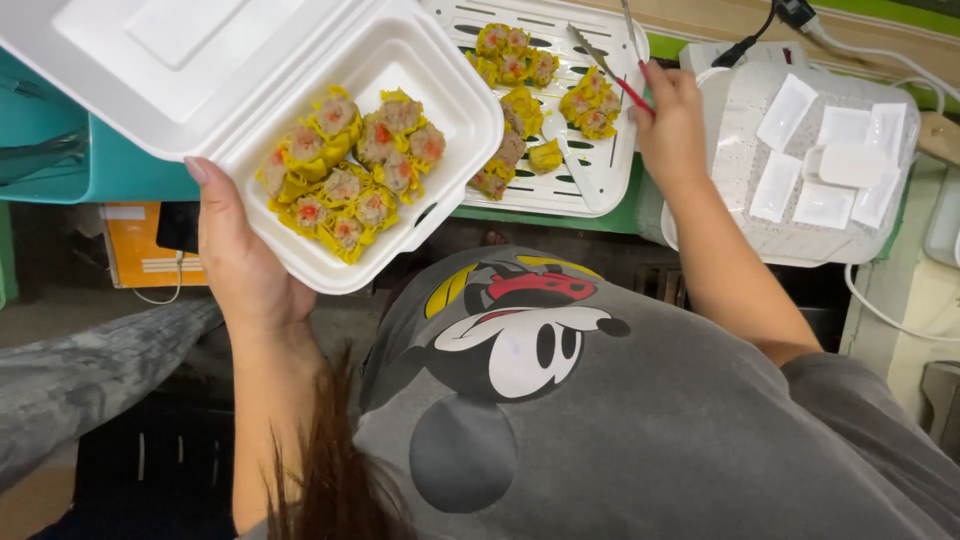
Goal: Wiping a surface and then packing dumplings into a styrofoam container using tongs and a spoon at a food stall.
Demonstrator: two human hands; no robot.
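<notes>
The left hand (240, 262) is spread flat under a white foam clamshell box (455, 110), fingers open and cupping its base, thumb up along the near wall, lid hanging open to the left. Inside the box sits a tight cluster of yellow dumplings (350, 170) with pinkish tops. The right hand (668, 125) is closed around metal tongs (600, 55) with red grips, their tips over a white slotted steamer tray (600, 180) just beside the box, where more dumplings (530, 110) lie scattered. Further right, well apart, small white sauce cups (825, 160) rest on a round white perforated lid (745, 215)
</notes>
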